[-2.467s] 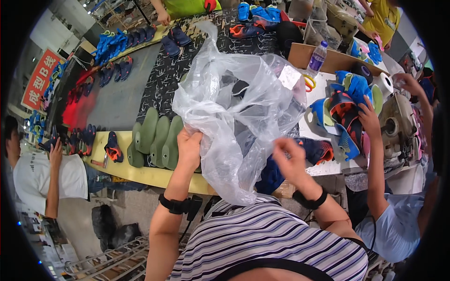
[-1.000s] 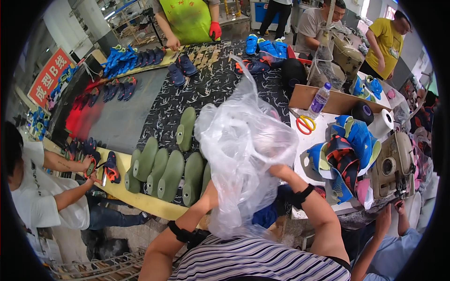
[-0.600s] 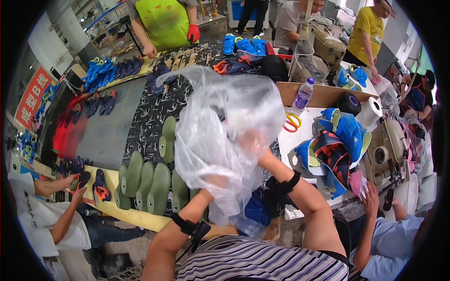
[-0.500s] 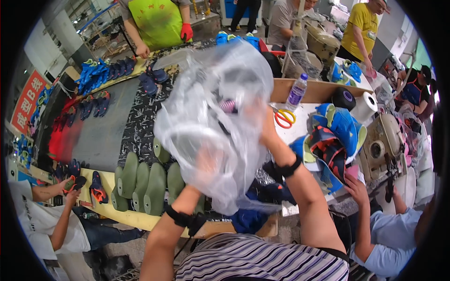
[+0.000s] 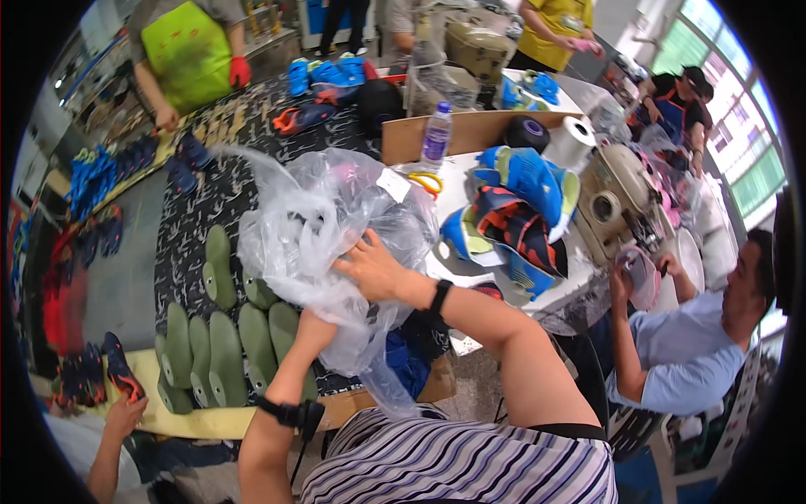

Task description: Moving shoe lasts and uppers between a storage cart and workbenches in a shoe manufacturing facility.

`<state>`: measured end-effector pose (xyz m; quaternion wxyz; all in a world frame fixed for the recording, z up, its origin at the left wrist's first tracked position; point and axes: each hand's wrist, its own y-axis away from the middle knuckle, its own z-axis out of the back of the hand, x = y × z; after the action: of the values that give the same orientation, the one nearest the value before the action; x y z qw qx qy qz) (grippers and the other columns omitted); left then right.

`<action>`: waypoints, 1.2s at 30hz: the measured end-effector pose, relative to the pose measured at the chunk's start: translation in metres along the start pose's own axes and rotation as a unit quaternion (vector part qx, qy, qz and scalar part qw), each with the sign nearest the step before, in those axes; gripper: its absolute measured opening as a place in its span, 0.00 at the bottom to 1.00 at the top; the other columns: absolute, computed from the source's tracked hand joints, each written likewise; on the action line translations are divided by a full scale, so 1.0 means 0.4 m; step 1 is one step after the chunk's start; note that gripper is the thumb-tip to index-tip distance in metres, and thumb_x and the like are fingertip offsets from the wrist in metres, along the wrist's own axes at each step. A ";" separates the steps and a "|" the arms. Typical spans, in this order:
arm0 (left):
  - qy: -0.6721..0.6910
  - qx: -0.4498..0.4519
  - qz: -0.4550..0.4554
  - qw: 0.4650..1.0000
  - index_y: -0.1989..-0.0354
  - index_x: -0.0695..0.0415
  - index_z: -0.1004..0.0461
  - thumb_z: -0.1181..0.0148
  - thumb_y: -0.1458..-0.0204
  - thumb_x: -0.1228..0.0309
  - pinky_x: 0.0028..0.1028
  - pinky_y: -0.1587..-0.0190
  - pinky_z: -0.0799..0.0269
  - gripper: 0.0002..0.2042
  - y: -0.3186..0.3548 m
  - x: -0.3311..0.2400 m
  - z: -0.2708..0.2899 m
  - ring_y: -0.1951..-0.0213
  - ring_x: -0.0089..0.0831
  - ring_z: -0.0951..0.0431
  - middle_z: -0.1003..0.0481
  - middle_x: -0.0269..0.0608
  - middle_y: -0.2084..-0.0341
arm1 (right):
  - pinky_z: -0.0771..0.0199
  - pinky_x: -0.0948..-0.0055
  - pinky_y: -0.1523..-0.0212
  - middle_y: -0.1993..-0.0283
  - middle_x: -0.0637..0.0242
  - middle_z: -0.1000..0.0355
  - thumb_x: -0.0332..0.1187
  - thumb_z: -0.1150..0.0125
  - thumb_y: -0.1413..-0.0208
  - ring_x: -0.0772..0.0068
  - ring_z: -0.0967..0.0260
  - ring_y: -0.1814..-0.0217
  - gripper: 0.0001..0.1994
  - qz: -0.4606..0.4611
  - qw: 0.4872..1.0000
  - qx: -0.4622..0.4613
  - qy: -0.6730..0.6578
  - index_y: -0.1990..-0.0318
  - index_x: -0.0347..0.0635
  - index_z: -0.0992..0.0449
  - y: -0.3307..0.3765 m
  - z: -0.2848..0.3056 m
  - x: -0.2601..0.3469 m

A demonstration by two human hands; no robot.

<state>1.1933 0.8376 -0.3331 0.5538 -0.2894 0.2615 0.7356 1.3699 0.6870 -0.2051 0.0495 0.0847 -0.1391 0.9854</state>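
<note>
A large clear plastic bag [image 5: 290, 252] lies crumpled over the near side of the patterned black tabletop, with dark, blurry contents and a white label showing at its far right. My left hand [image 5: 316, 334] is closed on the bag's near edge, its fingertips partly hidden by the plastic. On top of the bag, my right hand [image 5: 375, 267] rests with fingers spread, touching the film. Green shoe lasts [image 5: 225, 357] stand in a group left of my left hand. Beneath the bag's near end, some blue material [image 5: 407, 365] shows.
To the right, a white table [image 5: 457, 181] bears blue shoe uppers [image 5: 529, 189], yellow-handled scissors [image 5: 426, 181], a bottle [image 5: 437, 134] and thread cones. A sewing machine [image 5: 613, 193] stands beyond, with a seated co-worker close by. Another co-worker at lower left holds a dark shoe [image 5: 123, 370].
The bag has come down from mid-air onto the tabletop. My right hand has moved from its far right side to its top. The view has swung rightward.
</note>
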 end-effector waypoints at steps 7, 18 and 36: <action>0.333 -0.074 0.120 0.932 0.42 0.69 0.39 0.43 0.48 0.77 0.27 0.51 0.31 0.24 0.283 -0.278 0.137 0.52 0.31 0.27 0.30 0.52 0.49 | 0.49 0.50 0.41 0.55 0.63 0.27 0.40 0.44 0.55 0.60 0.41 0.40 0.14 -0.227 0.950 0.032 0.211 0.61 0.53 0.20 0.081 -0.164 -0.339; 0.385 -0.090 0.189 0.899 0.45 0.69 0.36 0.45 0.47 0.78 0.24 0.59 0.28 0.21 0.494 -0.267 0.182 0.60 0.30 0.23 0.28 0.49 0.56 | 0.36 0.54 0.53 0.63 0.57 0.25 0.35 0.46 0.51 0.55 0.29 0.53 0.11 -0.277 0.955 0.104 0.026 0.63 0.42 0.23 0.256 0.094 -0.109; 0.366 0.212 0.066 0.904 0.46 0.67 0.34 0.47 0.43 0.75 0.28 0.57 0.27 0.16 0.478 -0.217 0.280 0.59 0.33 0.22 0.27 0.49 0.56 | 0.31 0.53 0.58 0.64 0.49 0.27 0.36 0.48 0.43 0.44 0.31 0.58 0.11 -0.415 0.858 0.039 -0.299 0.63 0.36 0.28 0.473 -0.008 0.833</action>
<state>1.0123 0.8113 -0.1807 0.4182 -0.3958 0.6140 0.5399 1.0196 0.5317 -0.1980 0.4069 0.4268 -0.0609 0.8053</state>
